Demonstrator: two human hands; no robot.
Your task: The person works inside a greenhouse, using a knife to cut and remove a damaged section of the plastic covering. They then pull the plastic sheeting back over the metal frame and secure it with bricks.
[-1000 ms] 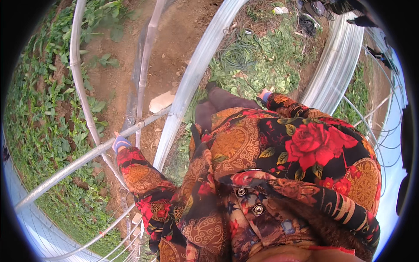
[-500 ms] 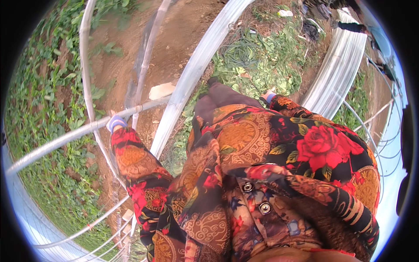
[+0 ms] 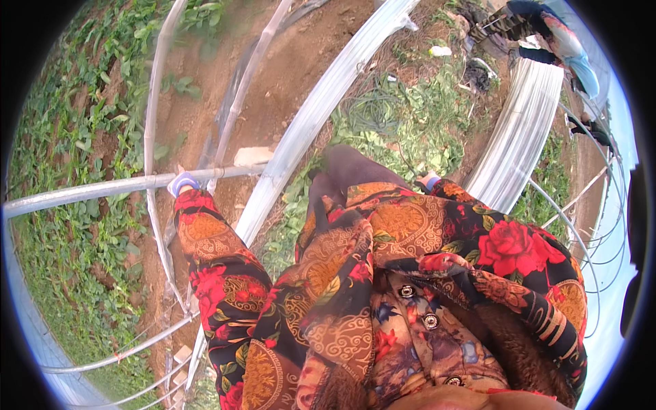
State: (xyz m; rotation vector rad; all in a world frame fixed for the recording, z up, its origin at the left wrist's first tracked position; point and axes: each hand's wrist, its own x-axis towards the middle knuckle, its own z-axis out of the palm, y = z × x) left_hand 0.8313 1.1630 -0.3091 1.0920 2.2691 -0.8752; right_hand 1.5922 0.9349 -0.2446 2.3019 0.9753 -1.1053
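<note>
My left hand (image 3: 182, 182), with a pale purple band at the wrist, is closed around a long grey pole (image 3: 102, 190) that runs across the left side. One finger or the thumb sticks up above the pole. My right hand (image 3: 426, 180) hangs low past my jacket (image 3: 403, 225), over the weedy ground, with a bluish cuff at its wrist. Its fingers are small and partly hidden, so whether it holds anything is unclear. Between my hands runs a broad strip of bundled clear plastic film (image 3: 321, 102), slanting past my dark trouser legs (image 3: 352, 167).
Green leafy crop rows (image 3: 75, 137) fill the left, beside bare soil with upright poles (image 3: 158, 89). A pale block (image 3: 253, 156) lies by the film. To the right, a wide plastic sheet (image 3: 516, 137) curves down; another person (image 3: 570, 48) is at the far upper right.
The pole's far left end now sits higher in view, with my left hand still on it. My right hand appears lower. The other person shows more fully at the upper right.
</note>
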